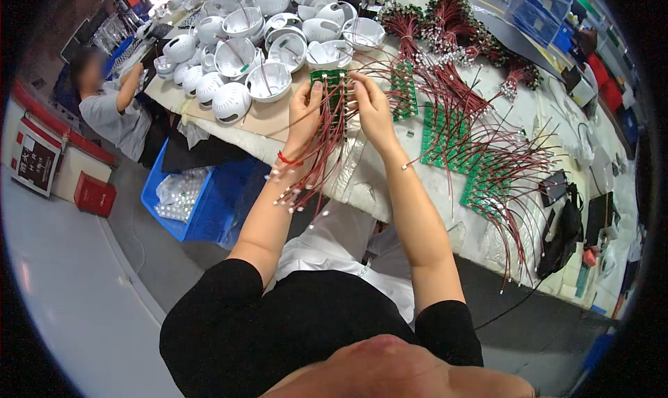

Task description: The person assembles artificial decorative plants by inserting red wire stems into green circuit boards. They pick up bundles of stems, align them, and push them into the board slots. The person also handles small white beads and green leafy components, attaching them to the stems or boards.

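Note:
Between my two hands, a green circuit board panel point(329, 76) is held above the near edge of the table. Many dark red wires with small white plugs hang from it toward me. My left hand point(303, 116) grips its left side, the thumb lying on the face of the board. At the right edge, my right hand point(374, 111) holds the board between thumb and fingers, some of which are hidden behind it. Close to my right hand lies another wired green board point(403, 92). Further right are more green boards point(445, 139) with red wires spread over them.
White dome-shaped plastic shells point(268, 81) crowd the table's left part. Bundles of red wires point(449, 22) lie at the back. A blue bin point(202, 207) with bagged parts stands below the left table edge. A black bag point(562, 234) lies at right. Another person point(115, 113) works at far left.

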